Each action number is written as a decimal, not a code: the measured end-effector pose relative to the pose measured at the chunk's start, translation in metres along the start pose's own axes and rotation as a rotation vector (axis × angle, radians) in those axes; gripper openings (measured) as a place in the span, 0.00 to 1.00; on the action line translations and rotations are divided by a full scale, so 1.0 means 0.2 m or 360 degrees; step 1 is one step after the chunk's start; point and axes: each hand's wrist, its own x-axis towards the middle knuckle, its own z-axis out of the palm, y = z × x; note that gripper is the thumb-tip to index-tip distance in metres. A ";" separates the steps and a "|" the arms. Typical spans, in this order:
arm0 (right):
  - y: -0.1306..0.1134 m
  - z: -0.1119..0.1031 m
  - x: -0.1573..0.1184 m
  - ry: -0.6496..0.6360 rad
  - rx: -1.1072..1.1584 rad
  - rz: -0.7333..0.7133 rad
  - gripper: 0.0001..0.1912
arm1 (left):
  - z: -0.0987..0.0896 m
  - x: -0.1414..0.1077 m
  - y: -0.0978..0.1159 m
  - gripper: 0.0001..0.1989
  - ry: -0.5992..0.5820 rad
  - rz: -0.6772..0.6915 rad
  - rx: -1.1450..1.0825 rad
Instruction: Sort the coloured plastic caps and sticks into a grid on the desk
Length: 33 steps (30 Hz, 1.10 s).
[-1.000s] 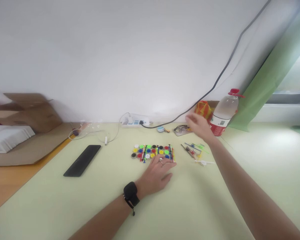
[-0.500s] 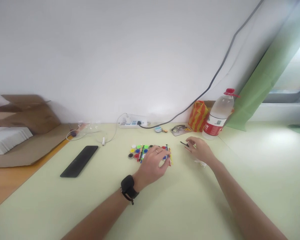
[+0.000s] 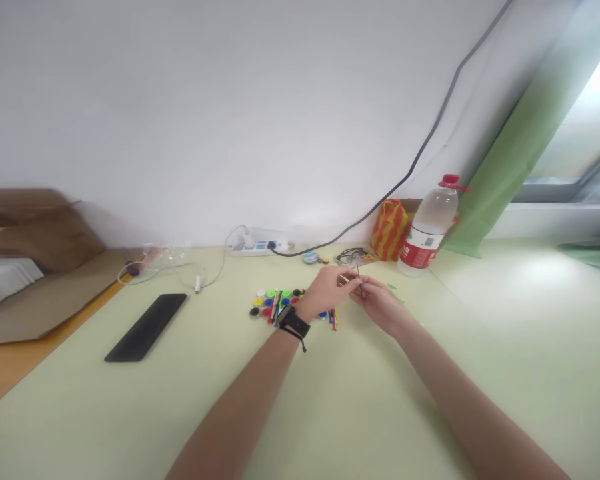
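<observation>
My left hand (image 3: 333, 290) and my right hand (image 3: 380, 303) meet fingertip to fingertip above the table. Between them stands a thin dark stick (image 3: 359, 275), pinched in my right hand's fingers. My left hand's fingers are closed at a small pale piece beside the stick, too small to name. Under my left wrist, which wears a black watch (image 3: 293, 322), lie several coloured round discs (image 3: 255, 312) in rows. Thin coloured sticks (image 3: 334, 320) lie across the discs on both sides of the wrist, partly hidden by my left hand.
A black flat slab (image 3: 146, 328) lies at left. Behind are a power strip (image 3: 257, 247) with cables, a small tin (image 3: 310, 257), a red and yellow bag (image 3: 390, 230) and a large bottle (image 3: 426, 230). An open cardboard box (image 3: 45, 230) stands at far left.
My left hand has moved right and away from the discs to meet my right hand. My right hand has shifted slightly left, and the dark stick now points upward. The view has shifted slightly.
</observation>
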 end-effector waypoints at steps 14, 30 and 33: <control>0.01 -0.03 -0.03 -0.0118 -0.0561 0.0110 0.05 | -0.05 -0.06 -0.10 0.05 -0.0318 -0.0032 -0.0126; 0.03 -0.22 0.02 0.0195 -0.2288 -0.0322 0.11 | 0.06 -0.10 -0.17 0.08 -0.0258 0.0205 0.1039; -0.01 -0.27 0.02 0.0312 -0.2405 -0.0344 0.05 | 0.04 -0.11 -0.18 0.07 -0.0245 0.0192 0.1035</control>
